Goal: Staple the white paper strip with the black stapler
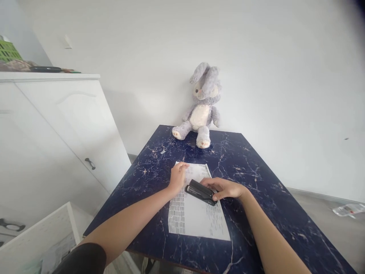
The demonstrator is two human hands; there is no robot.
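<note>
Head view, right hand (226, 189) fingers gripping stapler (200, 192), left hand (178, 177) flat on paper (196, 219), table (256, 182) edges well apart.

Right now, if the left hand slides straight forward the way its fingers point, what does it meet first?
The left hand rests flat on the paper, fingers pointing away toward the wall. Past the paper's far edge lies bare table; then probably the plush rabbit, by its feet, though depth is hard to judge.
</note>
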